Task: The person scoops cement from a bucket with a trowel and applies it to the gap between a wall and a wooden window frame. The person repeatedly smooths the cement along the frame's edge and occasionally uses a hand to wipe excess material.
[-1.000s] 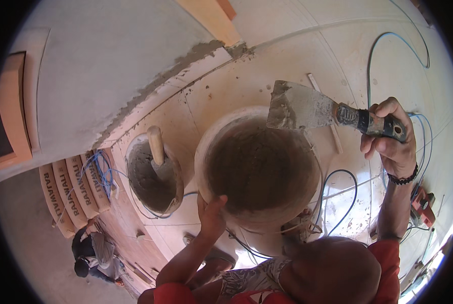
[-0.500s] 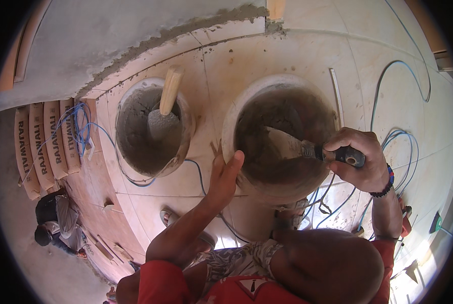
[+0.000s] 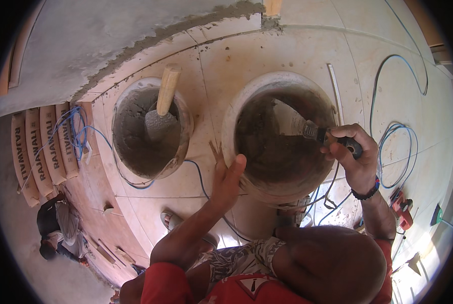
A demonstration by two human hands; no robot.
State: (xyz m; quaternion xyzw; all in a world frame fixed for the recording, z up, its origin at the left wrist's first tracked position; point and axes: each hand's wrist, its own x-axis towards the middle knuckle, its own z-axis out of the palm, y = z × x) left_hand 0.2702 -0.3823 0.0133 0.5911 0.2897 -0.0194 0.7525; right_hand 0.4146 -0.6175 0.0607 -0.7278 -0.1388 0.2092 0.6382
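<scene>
My right hand (image 3: 355, 149) grips the dark handle of a putty knife (image 3: 290, 121) over the right rim of a bucket. Its flat metal blade points down into this right-hand bucket (image 3: 230, 119), whose inside is coated with wet grey mortar (image 3: 262, 157). Against the bucket's near left side rests my left hand (image 3: 229, 180), thumb at the rim and fingers stretched out along the outside. To the left stands a second bucket (image 3: 187, 119) of grey mortar. A trowel (image 3: 160, 121) with a wooden handle leans in it, its blade partly in the mix.
Blue cable (image 3: 396, 152) lies coiled on the tiled floor at right, near a red tool (image 3: 402, 210). A pale strip (image 3: 335, 91) lies beyond the bucket. Brown sacks (image 3: 44, 152) line the left, with a crouching person (image 3: 59, 225) nearby. A grey wall (image 3: 115, 40) bounds the far side.
The putty knife's blade has turned and swung up toward the far side of the bucket. My right hand has shifted its hold on the handle; the left stays at the rim.
</scene>
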